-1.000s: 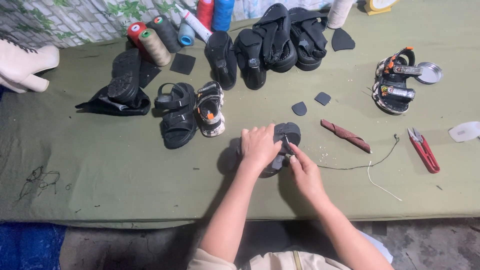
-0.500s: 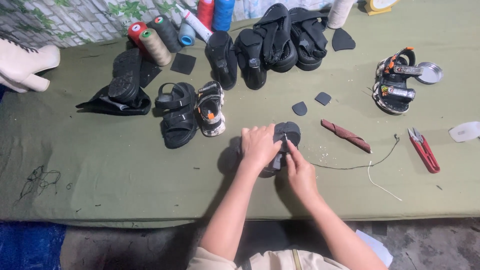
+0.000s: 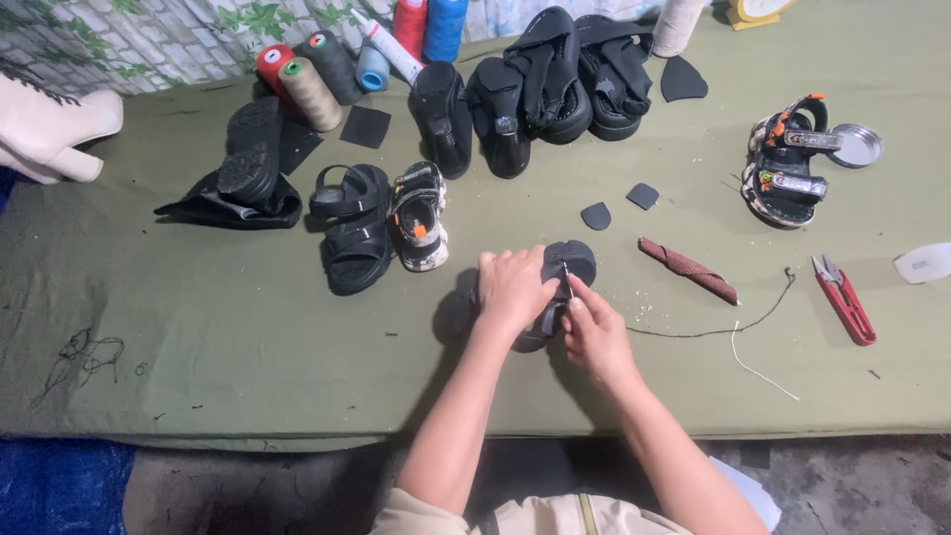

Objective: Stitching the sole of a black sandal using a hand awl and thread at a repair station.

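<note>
A small black sandal [image 3: 572, 261] lies sole-up on the green cloth of the table [image 3: 198, 376] near its front edge. My left hand [image 3: 512, 288] presses down over the sandal and grips it. My right hand [image 3: 592, 332] pinches a thin metal needle or awl [image 3: 566, 278] that stands against the sandal's sole. A dark thread [image 3: 733, 327] trails right from my right hand across the cloth.
Red snips [image 3: 845, 300] and a brown wrapped tool [image 3: 687, 269] lie to the right, two black patches [image 3: 619, 206] behind. Sandal pairs sit at left [image 3: 381, 223], back [image 3: 555, 89] and right [image 3: 783, 163]. Thread spools [image 3: 327, 74] line the back; a white boot [image 3: 45, 124] is far left.
My right hand has shifted slightly with the needle at the sandal's sole. My left hand stays on the sandal. Nothing else has moved.
</note>
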